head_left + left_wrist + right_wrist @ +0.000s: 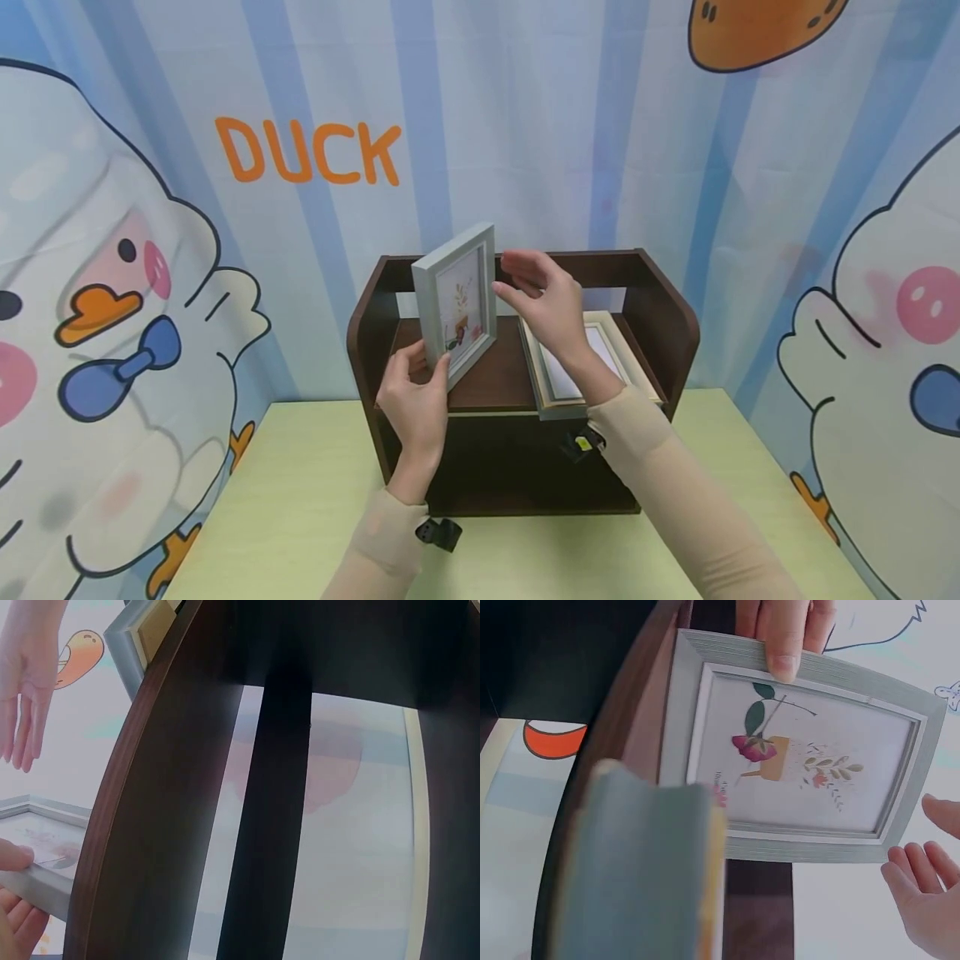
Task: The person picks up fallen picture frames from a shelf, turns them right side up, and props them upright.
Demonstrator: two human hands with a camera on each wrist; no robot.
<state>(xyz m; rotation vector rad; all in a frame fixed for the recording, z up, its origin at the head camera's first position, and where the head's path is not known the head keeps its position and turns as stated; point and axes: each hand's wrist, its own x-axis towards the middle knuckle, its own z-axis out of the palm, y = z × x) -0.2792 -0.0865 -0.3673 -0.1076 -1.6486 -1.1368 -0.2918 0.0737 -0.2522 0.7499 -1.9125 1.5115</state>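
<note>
A pale grey-green picture frame [455,333] with a flower print stands upright above the left part of a dark brown shelf's upper board. My left hand [415,404] grips its lower near corner, thumb on the front; the right wrist view shows this thumb [784,656] over the frame's edge. Close to the frame's right side is my right hand [551,304], its fingers relaxed and holding nothing. In the right wrist view the fingertips of that hand [934,896] are right at the frame's corner. The left wrist view shows only part of the held frame [45,881].
The dark brown two-level shelf [510,383] stands on a pale yellow-green table [300,483]. Stacked frames [647,371] lie on its upper board at the right, under my right forearm. Behind hangs a blue-striped curtain [525,125] printed with ducks.
</note>
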